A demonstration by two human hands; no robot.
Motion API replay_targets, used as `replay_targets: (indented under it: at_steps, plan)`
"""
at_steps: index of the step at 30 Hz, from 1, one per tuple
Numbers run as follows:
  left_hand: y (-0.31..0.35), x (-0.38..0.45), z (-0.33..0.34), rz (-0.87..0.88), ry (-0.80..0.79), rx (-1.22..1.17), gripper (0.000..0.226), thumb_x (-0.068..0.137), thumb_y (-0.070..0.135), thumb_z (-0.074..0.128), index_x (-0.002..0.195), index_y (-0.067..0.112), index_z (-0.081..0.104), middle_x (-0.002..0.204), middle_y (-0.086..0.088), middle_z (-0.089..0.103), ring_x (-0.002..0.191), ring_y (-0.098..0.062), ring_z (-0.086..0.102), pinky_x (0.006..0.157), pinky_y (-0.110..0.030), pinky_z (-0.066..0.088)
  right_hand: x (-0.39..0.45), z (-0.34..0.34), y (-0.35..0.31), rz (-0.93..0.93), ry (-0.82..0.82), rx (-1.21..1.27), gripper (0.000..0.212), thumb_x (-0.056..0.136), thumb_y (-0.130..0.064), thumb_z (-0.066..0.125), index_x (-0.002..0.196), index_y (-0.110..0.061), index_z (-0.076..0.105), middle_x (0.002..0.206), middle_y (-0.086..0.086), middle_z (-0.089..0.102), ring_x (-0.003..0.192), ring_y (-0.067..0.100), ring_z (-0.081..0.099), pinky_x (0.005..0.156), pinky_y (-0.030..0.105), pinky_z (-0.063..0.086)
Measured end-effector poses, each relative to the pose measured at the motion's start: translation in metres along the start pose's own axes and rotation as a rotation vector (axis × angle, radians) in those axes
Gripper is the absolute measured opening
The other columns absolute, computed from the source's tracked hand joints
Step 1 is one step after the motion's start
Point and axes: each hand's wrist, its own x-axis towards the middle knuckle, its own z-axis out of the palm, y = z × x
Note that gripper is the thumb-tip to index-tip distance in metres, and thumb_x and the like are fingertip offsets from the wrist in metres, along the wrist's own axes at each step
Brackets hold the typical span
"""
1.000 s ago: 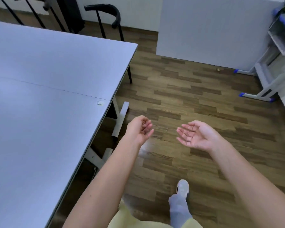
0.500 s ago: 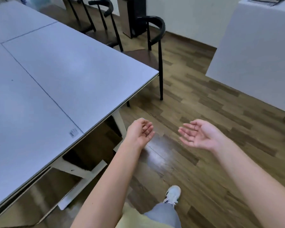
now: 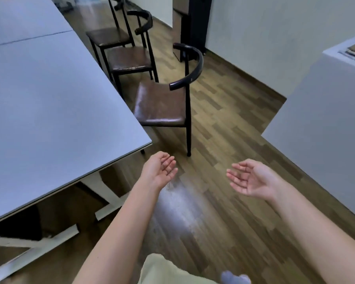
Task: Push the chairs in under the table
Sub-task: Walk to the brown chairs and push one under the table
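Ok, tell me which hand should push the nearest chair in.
Probably the right hand: the nearest chair stands out from the table, its backrest on the right side. The left hand sits by the table corner. Both are empty.

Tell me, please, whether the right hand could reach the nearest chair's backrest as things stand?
Probably yes: the right hand is open and empty, and only bare floor lies between it and the backrest.

Soft, even indoor light, a little dim and cool, tints my bench (image 3: pixel 49 95) bluish. A pale glare streaks the floor (image 3: pixel 180 203) just below my hands, and the nearest chair seat (image 3: pixel 160 103) shines. Wide-angle bending curves the edges; my lower frame blurs.
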Motion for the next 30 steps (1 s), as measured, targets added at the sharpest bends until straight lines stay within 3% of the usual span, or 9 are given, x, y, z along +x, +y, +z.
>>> replay_targets:
  at_steps: [3, 8, 13, 16, 18, 20, 22, 26, 30]
  plan:
    - [-0.011, 0.032, 0.049, 0.042, 0.043, -0.074, 0.011, 0.091, 0.013, 0.048, 0.088, 0.007, 0.057, 0.09, -0.005, 0.061, 0.081, -0.016, 0.058, 0.085, -0.035, 0.045, 0.041, -0.028, -0.054, 0.027, -0.048, -0.089, 0.012, 0.091, -0.016, 0.046, 0.086, -0.012, 0.055, 0.095, 0.01, 0.065, 0.087, 0.02, 0.061, 0.071, 0.037, 0.048]
    - [-0.029, 0.08, 0.145, 0.115, 0.125, -0.269, 0.012, 0.091, 0.013, 0.047, 0.086, 0.007, 0.057, 0.088, -0.004, 0.061, 0.08, -0.015, 0.058, 0.08, -0.034, 0.045, 0.099, -0.075, -0.164, 0.074, -0.191, -0.241, 0.014, 0.093, -0.016, 0.044, 0.086, -0.012, 0.055, 0.091, 0.009, 0.065, 0.085, 0.019, 0.061, 0.074, 0.035, 0.05]
    - [-0.026, 0.1, 0.235, 0.168, 0.202, -0.379, 0.011, 0.091, 0.013, 0.048, 0.086, 0.008, 0.056, 0.087, -0.004, 0.061, 0.081, -0.015, 0.058, 0.085, -0.035, 0.044, 0.153, -0.095, -0.278, 0.107, -0.281, -0.38, 0.014, 0.091, -0.019, 0.045, 0.088, -0.012, 0.056, 0.07, 0.008, 0.073, 0.058, 0.017, 0.071, 0.052, 0.036, 0.058]
    - [-0.012, 0.122, 0.276, 0.22, 0.261, -0.416, 0.011, 0.091, 0.013, 0.048, 0.086, 0.008, 0.056, 0.087, -0.004, 0.061, 0.08, -0.015, 0.057, 0.088, -0.034, 0.044, 0.193, -0.088, -0.328, 0.122, -0.335, -0.398, 0.016, 0.092, -0.019, 0.043, 0.086, -0.012, 0.055, 0.067, 0.009, 0.072, 0.054, 0.018, 0.07, 0.05, 0.038, 0.057]
    - [-0.001, 0.147, 0.302, 0.249, 0.306, -0.452, 0.011, 0.092, 0.013, 0.048, 0.092, 0.007, 0.057, 0.09, -0.006, 0.061, 0.082, -0.016, 0.058, 0.09, -0.035, 0.044, 0.221, -0.08, -0.358, 0.138, -0.378, -0.424, 0.016, 0.092, -0.018, 0.043, 0.085, -0.011, 0.055, 0.075, 0.01, 0.071, 0.054, 0.018, 0.07, 0.052, 0.039, 0.057]
    - [0.016, 0.176, 0.328, 0.277, 0.33, -0.479, 0.022, 0.092, 0.014, 0.049, 0.11, 0.004, 0.058, 0.098, -0.008, 0.062, 0.092, -0.02, 0.059, 0.093, -0.036, 0.044, 0.253, -0.067, -0.39, 0.136, -0.409, -0.462, 0.015, 0.092, -0.017, 0.044, 0.085, -0.01, 0.055, 0.086, 0.011, 0.068, 0.054, 0.019, 0.07, 0.054, 0.04, 0.057]
    - [0.038, 0.211, 0.354, 0.283, 0.332, -0.507, 0.038, 0.092, 0.016, 0.05, 0.128, 0.003, 0.053, 0.11, -0.011, 0.061, 0.106, -0.024, 0.057, 0.095, -0.039, 0.043, 0.287, -0.049, -0.427, 0.13, -0.431, -0.502, 0.015, 0.091, -0.017, 0.044, 0.084, -0.01, 0.056, 0.083, 0.011, 0.069, 0.056, 0.019, 0.071, 0.055, 0.04, 0.057]
    - [0.087, 0.263, 0.4, 0.236, 0.359, -0.535, 0.048, 0.091, 0.021, 0.053, 0.136, 0.005, 0.048, 0.121, -0.014, 0.057, 0.118, -0.029, 0.054, 0.095, -0.054, 0.041, 0.333, -0.015, -0.498, 0.144, -0.438, -0.56, 0.016, 0.092, -0.017, 0.044, 0.084, -0.01, 0.056, 0.087, 0.011, 0.068, 0.077, 0.02, 0.067, 0.059, 0.036, 0.057]
    - [0.133, 0.304, 0.449, 0.189, 0.325, -0.569, 0.053, 0.09, 0.024, 0.056, 0.138, 0.004, 0.042, 0.137, -0.016, 0.052, 0.127, -0.033, 0.049, 0.102, -0.066, 0.03, 0.376, 0.011, -0.576, 0.14, -0.498, -0.635, 0.015, 0.091, -0.016, 0.046, 0.083, -0.009, 0.056, 0.08, 0.012, 0.07, 0.059, 0.02, 0.071, 0.055, 0.042, 0.057]
